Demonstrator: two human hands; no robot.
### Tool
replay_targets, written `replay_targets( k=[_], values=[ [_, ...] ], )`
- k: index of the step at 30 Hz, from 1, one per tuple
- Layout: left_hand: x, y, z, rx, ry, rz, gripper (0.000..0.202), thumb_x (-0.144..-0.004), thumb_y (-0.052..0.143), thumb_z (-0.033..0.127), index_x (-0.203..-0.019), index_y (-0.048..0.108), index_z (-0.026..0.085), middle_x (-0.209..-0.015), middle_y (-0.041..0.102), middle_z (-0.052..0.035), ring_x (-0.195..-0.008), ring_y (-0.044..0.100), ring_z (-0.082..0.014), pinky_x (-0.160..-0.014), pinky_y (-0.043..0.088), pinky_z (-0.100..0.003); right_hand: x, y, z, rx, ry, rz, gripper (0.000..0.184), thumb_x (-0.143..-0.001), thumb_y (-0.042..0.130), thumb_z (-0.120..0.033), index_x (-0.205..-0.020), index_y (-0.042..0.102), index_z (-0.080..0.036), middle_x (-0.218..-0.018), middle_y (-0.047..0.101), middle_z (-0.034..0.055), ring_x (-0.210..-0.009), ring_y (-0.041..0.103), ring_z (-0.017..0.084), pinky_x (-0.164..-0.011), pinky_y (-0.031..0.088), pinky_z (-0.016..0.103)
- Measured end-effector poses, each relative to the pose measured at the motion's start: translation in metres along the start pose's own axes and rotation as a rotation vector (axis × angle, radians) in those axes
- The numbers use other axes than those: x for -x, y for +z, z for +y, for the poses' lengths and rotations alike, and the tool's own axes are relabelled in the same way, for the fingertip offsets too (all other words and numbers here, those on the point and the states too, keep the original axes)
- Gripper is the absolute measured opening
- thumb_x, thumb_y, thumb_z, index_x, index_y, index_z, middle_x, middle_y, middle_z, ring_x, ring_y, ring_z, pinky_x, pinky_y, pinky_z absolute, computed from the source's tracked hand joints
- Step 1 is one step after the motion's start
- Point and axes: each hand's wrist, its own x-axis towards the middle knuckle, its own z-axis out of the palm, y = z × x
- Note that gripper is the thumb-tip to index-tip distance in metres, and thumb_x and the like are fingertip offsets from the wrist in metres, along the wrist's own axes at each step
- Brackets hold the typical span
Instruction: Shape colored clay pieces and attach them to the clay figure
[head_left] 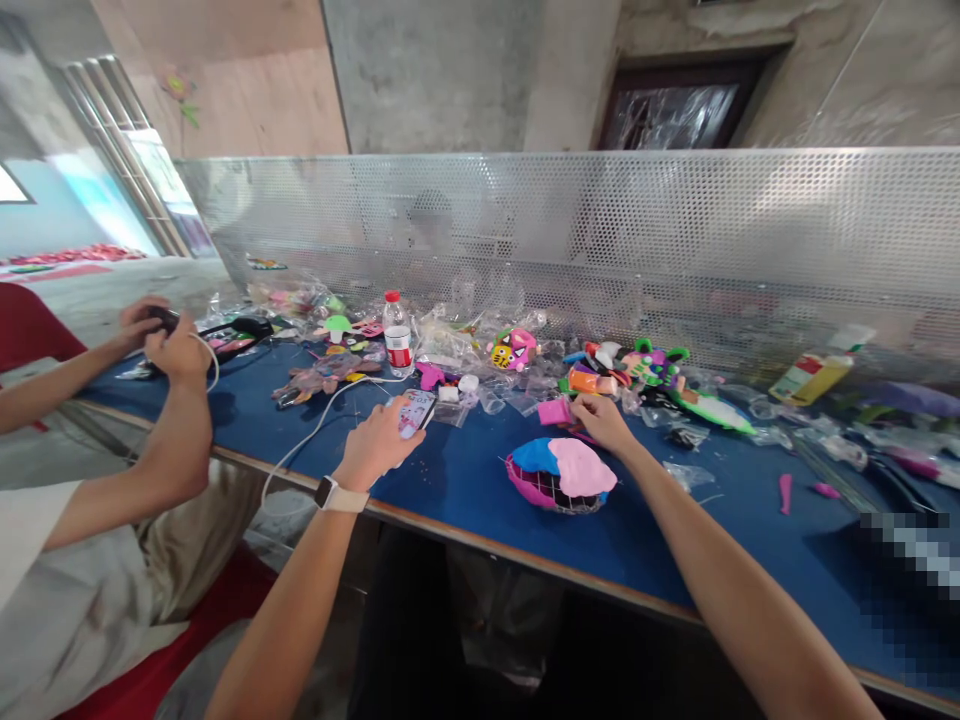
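My left hand [377, 440], with a watch on its wrist, is closed around a phone [417, 412] whose screen is lit. My right hand [601, 422] has its fingers drawn together at a small pink block [554, 411] on the far side of the wire form. That rounded wire-mesh form [561, 492] sits on the blue table between my forearms. Light pink clay [585, 465] and blue clay [535, 456] cover its top, with darker pink along its left and lower side.
Plastic wrap, clay figures and a red-capped bottle [397, 340] crowd the back of the blue table [465, 500] before a perforated metal screen [480, 220]. A yellow bottle [810, 378] leans at right. Another person's hands [176, 345] hold a dark object at left. A white cable [300, 445] crosses the table.
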Motion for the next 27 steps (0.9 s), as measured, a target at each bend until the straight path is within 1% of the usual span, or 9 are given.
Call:
replay_targets(
  k=[4,7,12,14,18,21,24,27],
  values=[
    [0.000,0.001,-0.001,-0.003,0.003,0.007,0.067,-0.094,0.049,0.061,-0.154,0.041,0.031,-0.133,0.063,-0.0163,-0.114,0.069,-0.0403,-0.092,0.055,-0.049,0.000,0.001,0.000,0.014,-0.003,0.009,0.026,-0.075,0.069,-0.042,-0.064,0.053,-0.024,-0.065,0.069,0.0008,-0.065,0.076,0.024,-0.060,0.061,0.032],
    [-0.001,0.002,-0.001,-0.016,0.015,0.009,0.068,-0.094,0.048,0.062,-0.154,0.041,0.032,-0.133,0.063,-0.0164,-0.112,0.069,-0.0408,-0.091,0.055,-0.050,0.001,0.001,-0.002,0.009,-0.006,0.013,0.027,-0.074,0.069,-0.042,-0.063,0.051,-0.024,-0.065,0.068,0.0000,-0.065,0.076,0.023,-0.060,0.060,0.031],
    [-0.003,0.003,-0.002,-0.033,0.007,0.002,0.066,-0.094,0.047,0.063,-0.152,0.045,0.032,-0.134,0.062,-0.0164,-0.109,0.070,-0.0403,-0.090,0.055,-0.050,0.003,0.002,-0.006,0.019,-0.004,0.004,0.027,-0.076,0.068,-0.042,-0.064,0.052,-0.024,-0.065,0.066,-0.0003,-0.066,0.076,0.024,-0.060,0.060,0.031],
    [-0.002,0.003,-0.003,-0.023,0.005,-0.002,0.068,-0.094,0.048,0.063,-0.155,0.042,0.032,-0.135,0.062,-0.0167,-0.111,0.070,-0.0409,-0.091,0.055,-0.050,0.004,0.002,-0.007,0.024,-0.005,0.007,0.027,-0.076,0.067,-0.042,-0.064,0.052,-0.024,-0.065,0.066,-0.0003,-0.066,0.076,0.023,-0.061,0.061,0.031],
    [-0.001,0.003,-0.001,0.031,0.013,0.005,0.076,-0.093,0.049,0.064,-0.161,0.031,0.035,-0.137,0.062,-0.0167,-0.115,0.069,-0.0420,-0.091,0.054,-0.051,0.004,0.002,-0.008,0.030,-0.010,0.013,0.026,-0.076,0.066,-0.042,-0.065,0.051,-0.024,-0.066,0.065,-0.0008,-0.066,0.075,0.023,-0.062,0.061,0.032],
    [-0.005,-0.001,0.000,0.055,0.005,-0.008,0.080,-0.092,0.050,0.067,-0.162,0.030,0.033,-0.141,0.061,-0.0184,-0.116,0.069,-0.0435,-0.092,0.053,-0.051,0.004,0.002,-0.008,0.026,-0.010,0.011,0.026,-0.075,0.066,-0.042,-0.065,0.050,-0.024,-0.065,0.063,-0.0015,-0.066,0.075,0.022,-0.062,0.061,0.031],
    [-0.014,-0.008,-0.009,0.095,0.020,-0.041,0.085,-0.090,0.051,0.072,-0.161,0.031,0.030,-0.146,0.060,-0.0191,-0.124,0.066,-0.0433,-0.097,0.052,-0.049,0.004,0.002,-0.009,0.026,-0.014,0.012,0.025,-0.074,0.066,-0.040,-0.065,0.050,-0.024,-0.065,0.063,-0.0018,-0.065,0.075,0.022,-0.061,0.060,0.031],
    [-0.019,-0.009,-0.027,0.152,0.059,-0.032,0.093,-0.086,0.053,0.076,-0.162,0.030,0.027,-0.151,0.058,-0.0181,-0.131,0.063,-0.0404,-0.102,0.050,-0.044,0.004,0.003,-0.009,0.035,-0.022,0.015,0.023,-0.075,0.065,-0.040,-0.065,0.050,-0.024,-0.065,0.063,-0.0016,-0.066,0.075,0.022,-0.061,0.060,0.031]
  ],
)
